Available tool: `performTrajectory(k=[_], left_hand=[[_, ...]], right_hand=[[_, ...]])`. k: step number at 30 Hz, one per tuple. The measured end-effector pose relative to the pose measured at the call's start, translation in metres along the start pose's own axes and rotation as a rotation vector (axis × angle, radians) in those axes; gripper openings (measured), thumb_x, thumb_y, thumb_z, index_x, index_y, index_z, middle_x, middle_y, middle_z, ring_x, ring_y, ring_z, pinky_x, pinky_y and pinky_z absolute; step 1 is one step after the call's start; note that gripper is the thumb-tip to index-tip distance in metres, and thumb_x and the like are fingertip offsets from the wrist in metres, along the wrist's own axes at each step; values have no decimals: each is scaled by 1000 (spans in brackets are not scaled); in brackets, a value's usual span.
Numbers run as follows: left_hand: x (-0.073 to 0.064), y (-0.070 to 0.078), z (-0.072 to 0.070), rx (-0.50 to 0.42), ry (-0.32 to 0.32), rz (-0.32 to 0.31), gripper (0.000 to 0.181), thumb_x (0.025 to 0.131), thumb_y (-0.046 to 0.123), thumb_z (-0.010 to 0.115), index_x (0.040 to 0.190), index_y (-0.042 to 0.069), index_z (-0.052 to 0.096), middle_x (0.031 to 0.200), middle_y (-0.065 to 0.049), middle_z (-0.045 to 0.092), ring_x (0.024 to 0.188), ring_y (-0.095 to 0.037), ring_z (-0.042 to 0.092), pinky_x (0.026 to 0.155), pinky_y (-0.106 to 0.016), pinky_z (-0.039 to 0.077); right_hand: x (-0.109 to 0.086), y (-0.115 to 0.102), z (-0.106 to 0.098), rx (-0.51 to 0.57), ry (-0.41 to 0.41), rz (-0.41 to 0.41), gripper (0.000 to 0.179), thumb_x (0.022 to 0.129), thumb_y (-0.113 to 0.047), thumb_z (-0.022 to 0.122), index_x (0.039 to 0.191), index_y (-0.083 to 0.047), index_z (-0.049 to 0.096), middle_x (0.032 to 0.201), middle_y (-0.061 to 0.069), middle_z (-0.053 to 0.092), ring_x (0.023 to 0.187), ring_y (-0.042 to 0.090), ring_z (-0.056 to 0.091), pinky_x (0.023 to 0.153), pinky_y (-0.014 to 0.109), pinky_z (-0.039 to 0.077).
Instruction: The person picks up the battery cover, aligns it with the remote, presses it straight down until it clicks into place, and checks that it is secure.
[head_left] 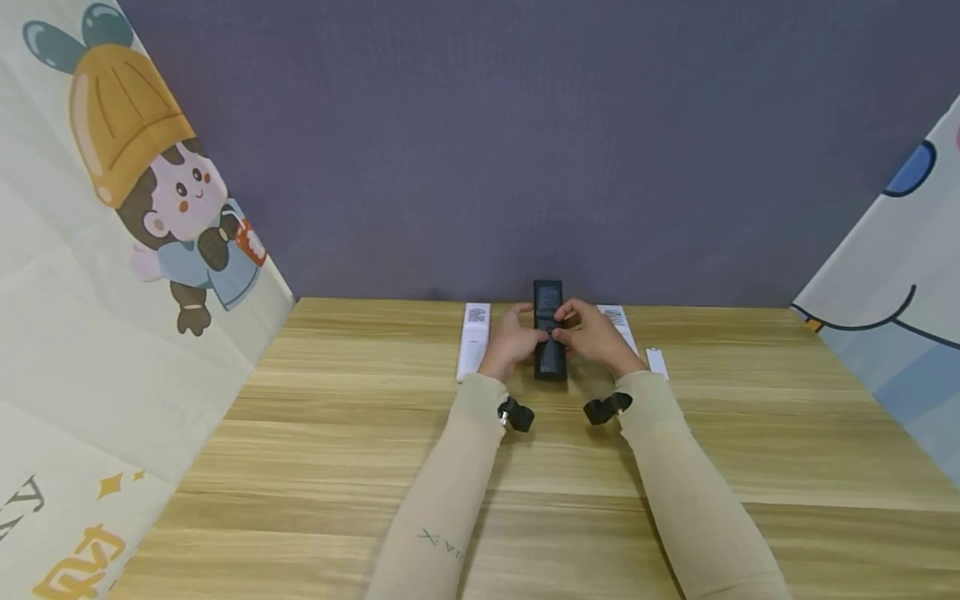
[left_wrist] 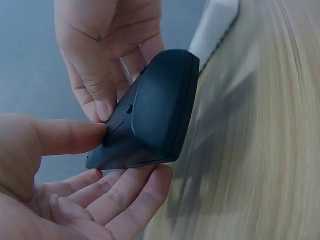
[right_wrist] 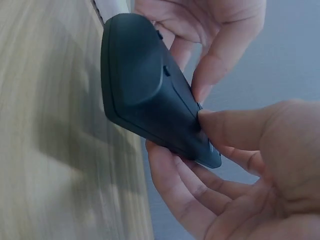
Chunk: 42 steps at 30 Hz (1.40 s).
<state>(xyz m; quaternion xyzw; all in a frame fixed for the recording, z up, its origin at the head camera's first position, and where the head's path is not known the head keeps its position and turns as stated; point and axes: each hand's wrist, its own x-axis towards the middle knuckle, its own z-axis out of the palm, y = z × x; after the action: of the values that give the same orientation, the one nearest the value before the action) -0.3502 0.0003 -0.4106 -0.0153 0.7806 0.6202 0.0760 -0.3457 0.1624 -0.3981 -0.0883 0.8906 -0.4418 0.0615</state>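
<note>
Both hands hold a black remote control (head_left: 551,363) just above the back part of the table, its labelled back facing up. My left hand (head_left: 513,340) grips its left side, thumb on the back face and fingers underneath, as the left wrist view shows. On the other side my right hand (head_left: 594,338) grips it, its thumb pressing near the middle of the back. Close up in the right wrist view, the remote control (right_wrist: 132,65) is tilted, and small tabs or notches show along its back. The button side is hidden.
A white remote control (head_left: 474,340) lies left of the hands, label up. Another white remote control (head_left: 617,320) lies partly behind the right hand. Beside it is a small white cover (head_left: 656,362). The wooden table (head_left: 360,467) ends at a grey back panel (head_left: 480,150).
</note>
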Motion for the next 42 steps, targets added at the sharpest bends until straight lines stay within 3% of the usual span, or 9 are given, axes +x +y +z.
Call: performTrajectory(k=[5, 10, 12, 15, 22, 31, 42], left_hand=[[0, 0, 1, 190, 56, 79, 66, 88, 5, 74, 149, 17, 51, 136, -17, 65, 94, -21, 65, 88, -36, 54], [-1, 1, 0, 332, 73, 130, 61, 88, 8, 75, 146, 15, 55, 138, -17, 65, 114, -27, 64, 101, -41, 51], [0, 1, 0, 381, 70, 141, 57, 88, 9, 76, 142, 14, 59, 138, -16, 65, 118, -27, 63, 102, -39, 51], [0, 0, 1, 437, 50, 144, 49, 87, 11, 77, 135, 13, 65, 134, -14, 68, 111, -23, 63, 97, -35, 52], [1, -3, 1, 482, 14, 151, 49, 85, 12, 79, 132, 11, 66, 130, -14, 69, 109, -23, 63, 99, -35, 51], [0, -3, 4, 573, 15, 129, 49, 86, 13, 77, 133, 13, 67, 131, -11, 69, 115, -25, 65, 100, -36, 52], [4, -4, 8, 624, 31, 136, 46, 86, 13, 75, 132, 12, 68, 133, -10, 69, 119, -27, 65, 102, -37, 52]], right_hand=[[4, 2, 4, -8, -14, -10, 26, 101, -5, 60, 125, 0, 53, 123, 31, 62, 93, 34, 71, 79, 48, 61], [10, 7, 8, -12, -29, -28, 27, 99, -2, 61, 125, 4, 54, 117, 32, 65, 87, 28, 70, 73, 41, 62], [12, 9, 8, -23, -36, -20, 28, 99, -2, 61, 126, 5, 54, 117, 32, 66, 86, 26, 70, 73, 39, 62], [13, 11, 7, -50, -43, 7, 31, 99, -4, 62, 128, 3, 55, 119, 31, 66, 88, 27, 71, 73, 36, 60], [14, 13, 8, -75, -68, 15, 37, 96, -5, 65, 131, 5, 54, 125, 34, 65, 95, 30, 71, 75, 32, 58], [11, 12, 6, -184, -130, -20, 44, 94, -9, 67, 134, 2, 53, 129, 31, 64, 115, 39, 64, 93, 45, 52], [12, 16, 7, -172, -133, 8, 47, 97, -11, 66, 140, -1, 50, 138, 31, 57, 127, 44, 57, 103, 54, 48]])
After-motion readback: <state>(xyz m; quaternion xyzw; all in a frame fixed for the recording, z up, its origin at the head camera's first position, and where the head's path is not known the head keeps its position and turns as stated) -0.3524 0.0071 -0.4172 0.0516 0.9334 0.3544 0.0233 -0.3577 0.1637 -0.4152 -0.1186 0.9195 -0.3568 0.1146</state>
